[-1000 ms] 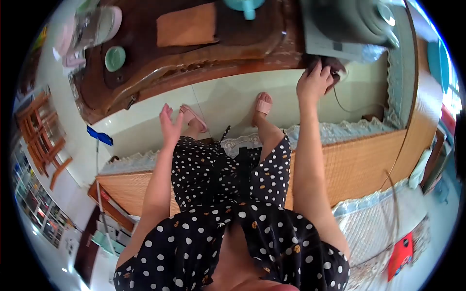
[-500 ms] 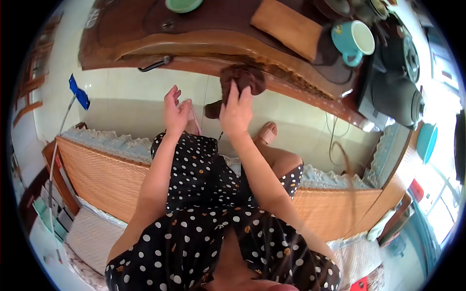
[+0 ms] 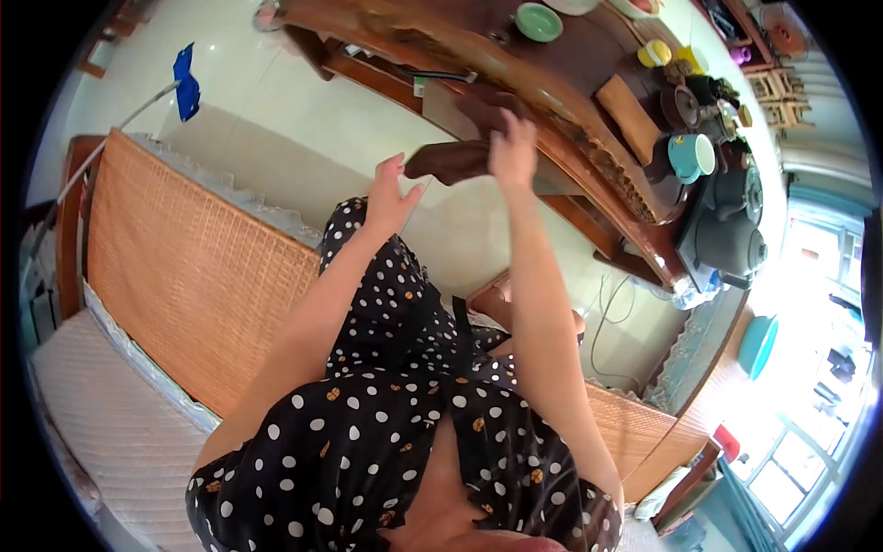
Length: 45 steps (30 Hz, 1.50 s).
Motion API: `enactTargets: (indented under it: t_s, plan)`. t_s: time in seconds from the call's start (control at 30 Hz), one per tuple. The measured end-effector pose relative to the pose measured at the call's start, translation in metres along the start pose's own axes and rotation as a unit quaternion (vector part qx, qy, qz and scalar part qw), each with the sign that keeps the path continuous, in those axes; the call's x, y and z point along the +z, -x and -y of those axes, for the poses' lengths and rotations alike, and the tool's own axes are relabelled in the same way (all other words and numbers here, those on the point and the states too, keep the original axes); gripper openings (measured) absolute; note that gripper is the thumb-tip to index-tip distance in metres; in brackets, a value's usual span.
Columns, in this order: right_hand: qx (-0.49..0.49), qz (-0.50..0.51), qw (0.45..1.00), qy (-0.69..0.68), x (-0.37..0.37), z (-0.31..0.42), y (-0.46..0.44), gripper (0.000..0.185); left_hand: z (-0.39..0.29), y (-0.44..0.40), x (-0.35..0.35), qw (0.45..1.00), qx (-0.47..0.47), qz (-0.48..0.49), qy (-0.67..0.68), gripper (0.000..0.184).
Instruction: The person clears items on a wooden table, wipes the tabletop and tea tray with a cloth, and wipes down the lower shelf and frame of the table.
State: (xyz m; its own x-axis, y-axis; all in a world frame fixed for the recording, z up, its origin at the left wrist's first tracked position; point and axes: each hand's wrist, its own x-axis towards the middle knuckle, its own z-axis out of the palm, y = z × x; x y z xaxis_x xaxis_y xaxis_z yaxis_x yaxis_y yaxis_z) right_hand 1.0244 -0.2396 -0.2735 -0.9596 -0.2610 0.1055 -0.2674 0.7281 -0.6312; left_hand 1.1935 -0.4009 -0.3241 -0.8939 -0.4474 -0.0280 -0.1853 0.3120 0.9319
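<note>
A dark brown cloth [image 3: 452, 162] hangs in front of the wooden tea table's carved edge. My right hand [image 3: 513, 152] grips it at its right side, fingers bent over the fabric. To the left, my left hand [image 3: 394, 201] is raised with thumb and fingers apart, close to the cloth's left end and holding nothing. On the table [image 3: 579, 55], beyond my hands, lie a folded orange-brown cloth [image 3: 629, 118] and a green bowl [image 3: 539, 22]. A light blue mug [image 3: 691, 157] stands to their right.
Dark kettles [image 3: 729, 243] stand at the table's right end. A woven-covered bench [image 3: 193, 267] runs behind my legs. A blue-headed mop [image 3: 187, 83] leans at the left. A cable [image 3: 605, 322] lies on the floor, and a turquoise basin [image 3: 757, 348] is at the right.
The view has swung round to the left. My right hand has carried the brown cloth from the table's right end over toward my left hand, and the cloth now hangs more spread out.
</note>
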Motion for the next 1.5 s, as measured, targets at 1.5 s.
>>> enactTargets:
  t_s: [1.5]
  plan:
    - [0.010, 0.154, 0.979, 0.130, 0.047, 0.122, -0.069, 0.052, -0.032, 0.018, -0.070, 0.937, 0.167, -0.039, -0.306, 0.015]
